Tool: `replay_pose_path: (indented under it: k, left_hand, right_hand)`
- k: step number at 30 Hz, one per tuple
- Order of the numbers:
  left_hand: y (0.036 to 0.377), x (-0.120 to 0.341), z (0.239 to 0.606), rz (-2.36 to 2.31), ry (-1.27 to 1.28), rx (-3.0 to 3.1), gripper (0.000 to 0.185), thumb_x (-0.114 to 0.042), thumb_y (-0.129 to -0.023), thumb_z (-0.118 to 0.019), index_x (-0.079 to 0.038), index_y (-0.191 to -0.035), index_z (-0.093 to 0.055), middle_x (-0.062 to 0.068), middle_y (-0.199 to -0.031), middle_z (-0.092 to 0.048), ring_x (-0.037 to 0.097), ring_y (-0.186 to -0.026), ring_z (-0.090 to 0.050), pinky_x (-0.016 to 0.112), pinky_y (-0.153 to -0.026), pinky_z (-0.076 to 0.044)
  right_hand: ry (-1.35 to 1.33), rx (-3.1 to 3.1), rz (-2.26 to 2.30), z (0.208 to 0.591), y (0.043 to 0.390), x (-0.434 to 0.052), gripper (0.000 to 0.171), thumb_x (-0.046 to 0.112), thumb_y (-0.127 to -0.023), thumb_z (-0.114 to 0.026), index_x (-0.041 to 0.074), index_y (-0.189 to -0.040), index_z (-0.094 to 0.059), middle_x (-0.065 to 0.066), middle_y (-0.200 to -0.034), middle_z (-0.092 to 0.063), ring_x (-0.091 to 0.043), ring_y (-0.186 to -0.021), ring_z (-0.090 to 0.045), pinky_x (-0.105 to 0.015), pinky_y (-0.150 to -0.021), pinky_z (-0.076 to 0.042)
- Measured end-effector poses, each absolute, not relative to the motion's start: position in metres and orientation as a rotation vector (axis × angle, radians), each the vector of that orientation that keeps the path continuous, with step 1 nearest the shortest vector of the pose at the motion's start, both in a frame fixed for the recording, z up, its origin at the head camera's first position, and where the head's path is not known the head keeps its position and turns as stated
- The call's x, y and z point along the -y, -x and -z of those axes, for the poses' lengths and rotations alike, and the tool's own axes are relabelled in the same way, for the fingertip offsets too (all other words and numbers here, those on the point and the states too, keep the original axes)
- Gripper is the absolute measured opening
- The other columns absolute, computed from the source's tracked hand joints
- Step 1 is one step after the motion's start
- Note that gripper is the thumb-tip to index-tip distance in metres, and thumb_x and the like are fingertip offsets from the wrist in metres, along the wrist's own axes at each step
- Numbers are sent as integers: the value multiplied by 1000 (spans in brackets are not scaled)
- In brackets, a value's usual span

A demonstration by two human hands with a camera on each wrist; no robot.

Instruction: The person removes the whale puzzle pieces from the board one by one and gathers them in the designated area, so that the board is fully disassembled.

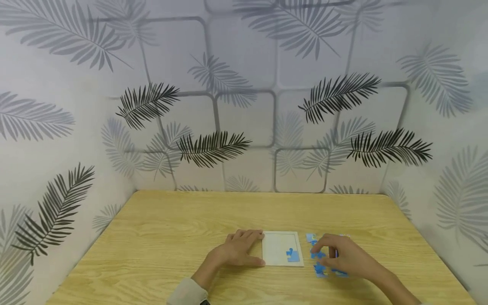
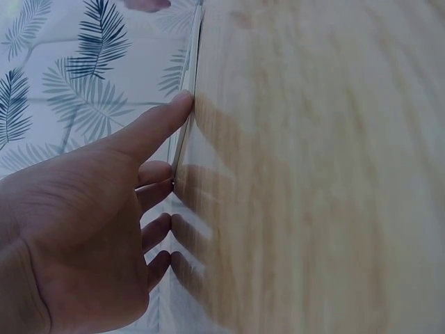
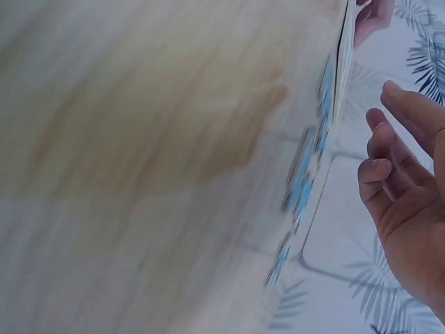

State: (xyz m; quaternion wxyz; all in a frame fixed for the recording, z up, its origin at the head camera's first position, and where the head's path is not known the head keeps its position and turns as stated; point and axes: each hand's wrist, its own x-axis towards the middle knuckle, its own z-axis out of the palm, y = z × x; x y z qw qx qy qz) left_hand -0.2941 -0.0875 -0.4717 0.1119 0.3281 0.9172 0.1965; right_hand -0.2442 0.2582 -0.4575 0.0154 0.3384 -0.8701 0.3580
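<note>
A shallow white puzzle tray (image 1: 273, 250) lies flat on the wooden table, with a light-blue puzzle piece (image 1: 293, 256) in its lower right corner. At the tray's left edge my left hand (image 1: 240, 250) rests on the table, thumb and fingers spread and their tips right at the edge. Loose blue puzzle pieces (image 1: 319, 269) lie to the right of the tray. Over them hovers my right hand (image 1: 348, 256), hiding some of them. In the right wrist view its fingers (image 3: 379, 170) are loosely bent, thumb and fingertips apart, with nothing between them.
The wooden table (image 1: 171, 224) reaches back to a wall (image 1: 244, 114) covered in leaf-patterned paper. Several of the loose pieces (image 3: 300, 181) lie close together, low on the tabletop beside the tray.
</note>
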Motion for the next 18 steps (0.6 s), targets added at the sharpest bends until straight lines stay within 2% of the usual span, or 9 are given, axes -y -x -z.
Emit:
replay_pose_path:
  k: [4,9,15,18]
  left_hand:
    - [293,88,471,-610,-966,-2684,82,-58,-87,-63,-16,-150,-33,0,-155,-33,30,-137,-31,58,-110,-22]
    - [292,87,472,-608,-968,-2685,80,-58,-87,-62,-15,-149,-35,1,-155,-33,32,-138,-30,59,-110,-23]
    - [294,87,474,-617,-964,-2682,81,-59,-87,-63,-17,-150,-34,-1,-154,-34,30,-137,-31,59,-109,-23]
    - [295,87,474,-603,-977,-2696,83,-61,-87,-61,-17,-150,-33,-1,-154,-34,30,-137,-31,60,-109,-24]
  right_hand:
    - [-1062,2780,-1206,459,253,-236,25,16,-90,-70,13,-115,-67,-4,-105,-64,-4,-64,-52,-24,-59,-49]
    - [-1083,2846,-1251,464,261,-214,33,17,-90,-71,10,-121,-64,-6,-108,-61,-8,-69,-52,-25,-61,-50]
    - [-1080,2898,-1132,465,263,-205,31,19,-89,-71,11,-119,-65,-2,-109,-59,-16,-91,-55,-25,-78,-50]
    - [-1061,2918,-1111,463,264,-202,29,17,-89,-71,10,-117,-66,-1,-104,-59,-17,-90,-55,-25,-76,-49]
